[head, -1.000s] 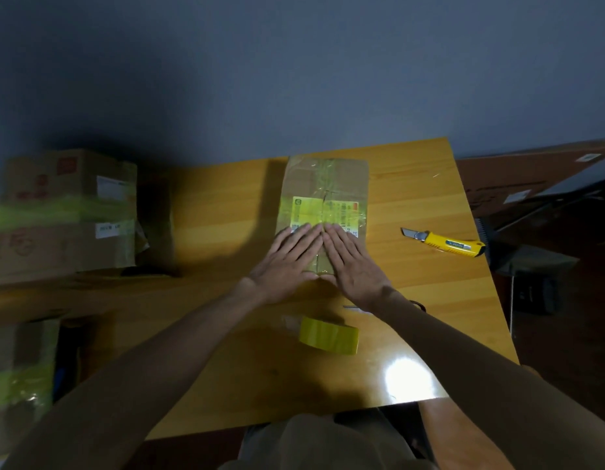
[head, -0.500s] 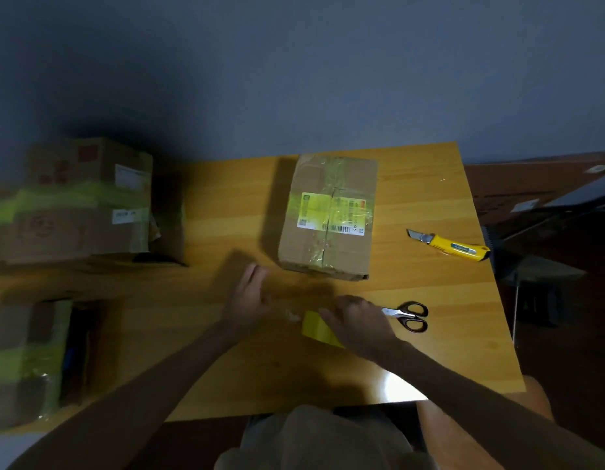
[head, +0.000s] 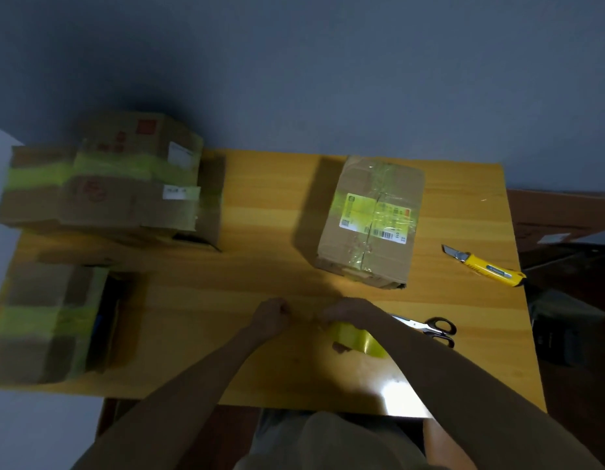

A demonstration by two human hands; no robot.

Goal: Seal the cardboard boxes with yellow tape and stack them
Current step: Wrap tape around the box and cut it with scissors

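The right hand (head: pixel 348 313) had its grip curled round the yellow tape roll (head: pixel 362 340) on the table (head: pixel 260 198), near the box (head: pixel 372 215), while the left hand (head: pixel 270 315) was fisted, its hold impossible to tell, so a slack pull likely risked the tape sticking to itself.

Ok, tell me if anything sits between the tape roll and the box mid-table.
Nothing visible does. The tape roll is at the right hand, and only bare table lies between it and the box. The scissors and knife lie off to the right.
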